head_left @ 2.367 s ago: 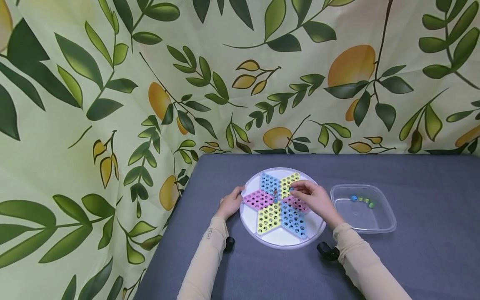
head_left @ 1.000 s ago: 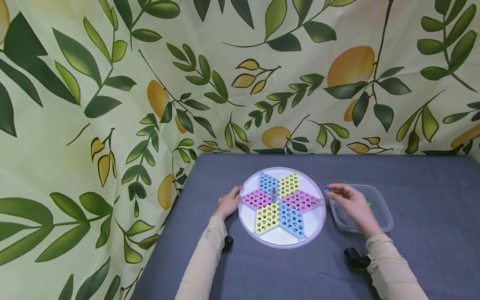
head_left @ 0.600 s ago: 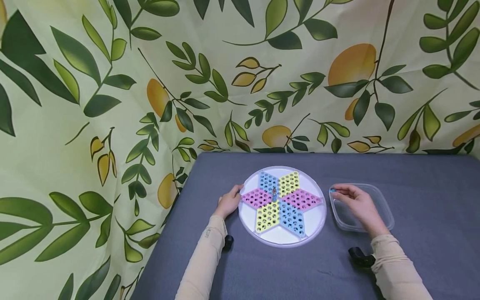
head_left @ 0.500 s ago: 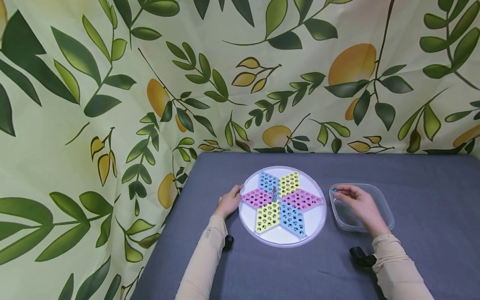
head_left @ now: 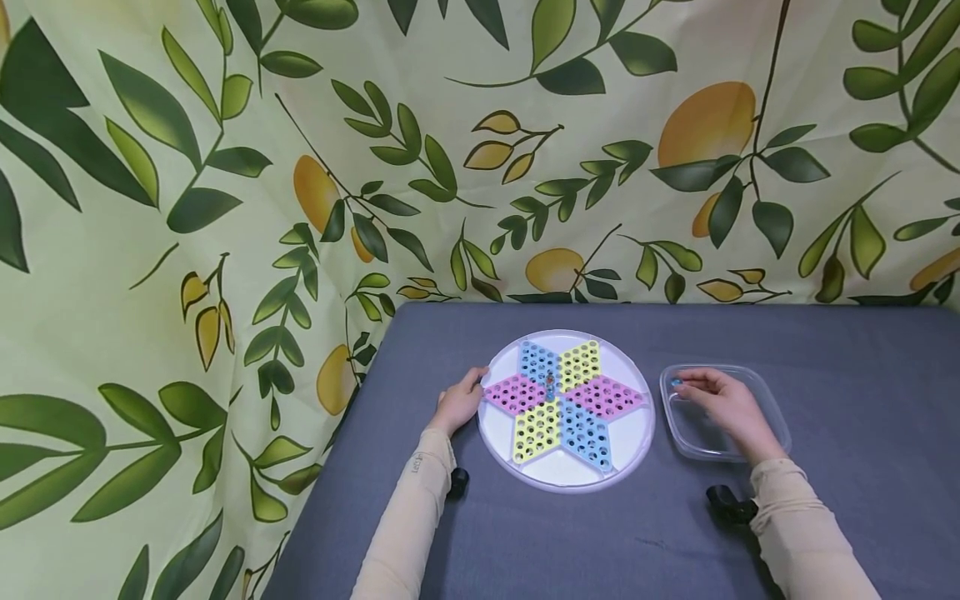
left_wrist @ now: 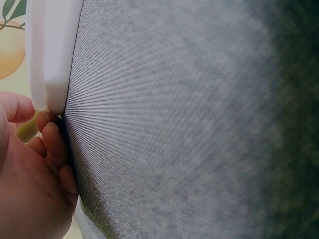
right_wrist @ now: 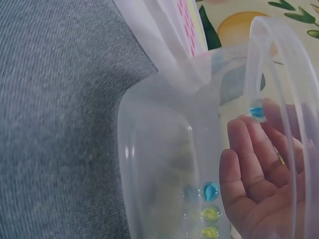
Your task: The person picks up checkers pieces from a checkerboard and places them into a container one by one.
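A round white Chinese checkers board [head_left: 562, 475] carries a star of blue, yellow and pink perforated panels. At its left edge my left hand [head_left: 457, 404] pinches the rim, thumb above and fingers against the side, as the left wrist view also shows. My right hand [head_left: 729, 408] is over a clear plastic container [head_left: 786, 433], a blue marble [right_wrist: 257, 112] between thumb and fingertip. Inside the container lie a blue marble [right_wrist: 210, 191] and yellow-green marbles [right_wrist: 210, 214]; in the head view my right hand hides them. A short row of marbles [head_left: 550, 383] sits near the star's centre.
Grey cloth covers the table [head_left: 585, 550]. Behind and to the left hangs a leaf-and-fruit patterned curtain [head_left: 420, 167]. A black wrist device [head_left: 731, 506] is on my right forearm, another [head_left: 458, 483] on my left.
My right hand has moved right from above the board to the container, a blue marble still pinched in it. Lately it has eased slightly further over the container. The left hand stays on the rim.
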A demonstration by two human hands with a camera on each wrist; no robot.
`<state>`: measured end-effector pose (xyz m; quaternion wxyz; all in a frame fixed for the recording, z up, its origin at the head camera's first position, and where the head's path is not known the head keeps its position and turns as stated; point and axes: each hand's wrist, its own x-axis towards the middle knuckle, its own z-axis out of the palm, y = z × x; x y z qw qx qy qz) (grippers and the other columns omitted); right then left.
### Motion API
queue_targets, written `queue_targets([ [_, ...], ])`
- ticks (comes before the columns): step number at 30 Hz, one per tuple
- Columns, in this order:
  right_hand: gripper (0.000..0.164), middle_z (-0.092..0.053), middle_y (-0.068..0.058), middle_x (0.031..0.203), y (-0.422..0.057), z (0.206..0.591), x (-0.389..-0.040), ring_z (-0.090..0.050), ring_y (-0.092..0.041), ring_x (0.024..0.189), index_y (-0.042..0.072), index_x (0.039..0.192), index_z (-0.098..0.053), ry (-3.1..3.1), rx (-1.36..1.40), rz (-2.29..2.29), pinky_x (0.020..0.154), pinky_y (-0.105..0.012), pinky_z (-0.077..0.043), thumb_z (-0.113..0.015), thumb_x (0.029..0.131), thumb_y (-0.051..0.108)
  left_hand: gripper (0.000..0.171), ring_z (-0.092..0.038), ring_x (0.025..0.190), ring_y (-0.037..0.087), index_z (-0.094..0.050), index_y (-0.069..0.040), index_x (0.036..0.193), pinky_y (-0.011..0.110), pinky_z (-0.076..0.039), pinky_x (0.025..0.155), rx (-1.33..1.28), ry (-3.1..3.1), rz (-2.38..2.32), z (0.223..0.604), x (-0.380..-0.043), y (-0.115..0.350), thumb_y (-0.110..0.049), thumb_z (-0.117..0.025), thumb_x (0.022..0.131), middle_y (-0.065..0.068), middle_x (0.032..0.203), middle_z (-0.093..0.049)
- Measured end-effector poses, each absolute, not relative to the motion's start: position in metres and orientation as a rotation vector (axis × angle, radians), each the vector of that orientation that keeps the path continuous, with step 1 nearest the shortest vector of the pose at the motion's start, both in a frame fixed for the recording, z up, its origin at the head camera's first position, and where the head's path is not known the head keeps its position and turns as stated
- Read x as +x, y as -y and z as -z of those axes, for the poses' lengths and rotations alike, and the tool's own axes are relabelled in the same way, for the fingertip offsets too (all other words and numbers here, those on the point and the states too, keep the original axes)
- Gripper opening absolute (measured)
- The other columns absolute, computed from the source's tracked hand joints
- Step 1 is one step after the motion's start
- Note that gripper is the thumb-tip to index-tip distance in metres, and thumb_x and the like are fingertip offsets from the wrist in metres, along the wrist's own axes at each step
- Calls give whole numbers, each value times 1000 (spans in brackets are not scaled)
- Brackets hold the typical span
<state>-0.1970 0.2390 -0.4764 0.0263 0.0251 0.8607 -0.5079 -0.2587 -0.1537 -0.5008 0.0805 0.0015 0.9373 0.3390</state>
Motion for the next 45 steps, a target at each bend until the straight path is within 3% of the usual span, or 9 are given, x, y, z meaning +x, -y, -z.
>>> queue_targets([
  [9, 49, -59, 17, 92, -243, 479, -198, -49, 16, 77, -4, 126, -52, -2670, 84, 1533, 69, -15, -44, -53, 94, 34, 40, -41, 133, 30, -47, -28, 136, 50, -23, 106, -30, -2776, -1036, 498, -258, 153, -27, -37, 97, -2, 143, -47],
  [18, 49, -60, 12, 96, -243, 478, -197, -49, 16, 77, -4, 126, -51, -2649, 89, 1533, 70, -16, -46, -52, 94, 33, 40, -42, 133, 28, -47, -29, 136, 49, -22, 106, -18, -2786, -1028, 498, -257, 153, -26, -36, 97, 0, 143, -47],
  [28, 52, -56, 27, 90, -244, 477, -196, -51, 17, 80, -6, 129, -48, -2597, 52, 1597, 73, -14, -48, -51, 95, 34, 39, -46, 130, 29, -48, -26, 135, 48, -23, 104, 28, -2816, -996, 499, -258, 153, -24, -37, 97, 1, 141, -50],
  [36, 58, -62, 1, 106, -237, 472, -198, -53, 14, 82, 0, 129, -49, -2633, 40, 1585, 74, -17, -48, -53, 91, 45, 39, -44, 131, 29, -48, -27, 135, 48, -22, 105, 15, -2807, -1013, 500, -258, 154, -24, -37, 97, 0, 142, -48],
  [42, 59, -62, 6, 103, -240, 512, -220, -58, 7, 87, 16, 125, -55, -2703, 114, 1675, 71, -14, -46, -53, 85, 59, 39, -44, 132, 28, -47, -27, 136, 48, -22, 105, -2, -2786, -1035, 500, -258, 154, -26, -37, 98, 0, 142, -48],
  [45, 56, -62, 5, 103, -237, 524, -228, -59, 5, 88, 17, 124, -56, -2735, 83, 1713, 72, -13, -45, -53, 85, 58, 39, -44, 132, 28, -47, -27, 136, 48, -22, 105, -4, -2784, -1038, 500, -258, 154, -26, -37, 98, 1, 142, -48],
])
